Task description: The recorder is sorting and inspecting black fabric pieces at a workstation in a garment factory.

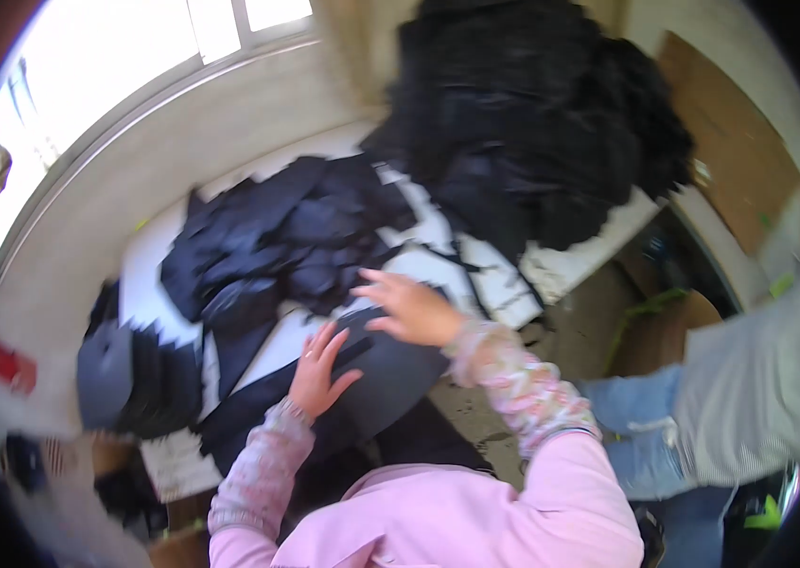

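Observation:
A dark grey flat panel with a rounded edge (400, 383) lies at the table's near edge, right in front of me. My left hand (322, 371) is over its left part, fingers stretched and thumb apart, with a ring on one finger. Over the panel's far edge is my right hand (414, 309), its fingers spread toward the left. Neither hand grips anything; whether the fingertips touch the panel I cannot tell. Between the hands a narrow black strip (358, 357) shows on the panel. Just beyond them spreads a loose heap of black cut pieces (291, 227).
The white table (149, 256) runs along a wall below a window. A tall pile of black material (532, 123) covers its far right. Dark grey panels (130, 379) stand stacked at the left. A person in a striped top (750, 379) is close on my right. A brown board (726, 142) leans behind.

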`<state>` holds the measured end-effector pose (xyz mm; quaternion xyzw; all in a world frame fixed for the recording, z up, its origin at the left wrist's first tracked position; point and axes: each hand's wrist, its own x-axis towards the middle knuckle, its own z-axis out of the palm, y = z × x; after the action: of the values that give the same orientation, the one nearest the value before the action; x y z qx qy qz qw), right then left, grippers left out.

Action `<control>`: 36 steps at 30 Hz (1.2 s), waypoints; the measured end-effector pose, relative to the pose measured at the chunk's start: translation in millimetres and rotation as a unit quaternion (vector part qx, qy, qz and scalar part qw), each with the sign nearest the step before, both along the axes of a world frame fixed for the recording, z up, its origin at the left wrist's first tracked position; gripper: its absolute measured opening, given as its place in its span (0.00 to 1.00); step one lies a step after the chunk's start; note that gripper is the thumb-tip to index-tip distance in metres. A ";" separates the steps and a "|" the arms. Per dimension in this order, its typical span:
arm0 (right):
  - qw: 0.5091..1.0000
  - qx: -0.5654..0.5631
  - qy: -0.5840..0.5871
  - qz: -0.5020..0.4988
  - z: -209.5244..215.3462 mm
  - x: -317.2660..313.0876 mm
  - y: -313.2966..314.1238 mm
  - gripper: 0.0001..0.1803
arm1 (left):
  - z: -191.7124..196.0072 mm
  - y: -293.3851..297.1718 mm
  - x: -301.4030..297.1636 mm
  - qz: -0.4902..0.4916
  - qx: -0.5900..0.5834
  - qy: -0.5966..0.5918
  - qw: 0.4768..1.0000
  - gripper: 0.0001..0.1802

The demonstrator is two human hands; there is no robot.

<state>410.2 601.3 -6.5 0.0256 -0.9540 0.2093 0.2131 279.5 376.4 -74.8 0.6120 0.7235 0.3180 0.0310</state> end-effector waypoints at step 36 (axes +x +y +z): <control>0.977 -0.184 0.102 0.024 13.6 -70.1 -45.3 0.46 | 160.2 -36.0 -205.8 0.122 0.278 -0.039 0.952 0.17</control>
<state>340.1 556.0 7.1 0.0301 -0.8716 0.3821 0.3056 73.7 340.4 85.4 0.4903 0.6742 0.5314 -0.1507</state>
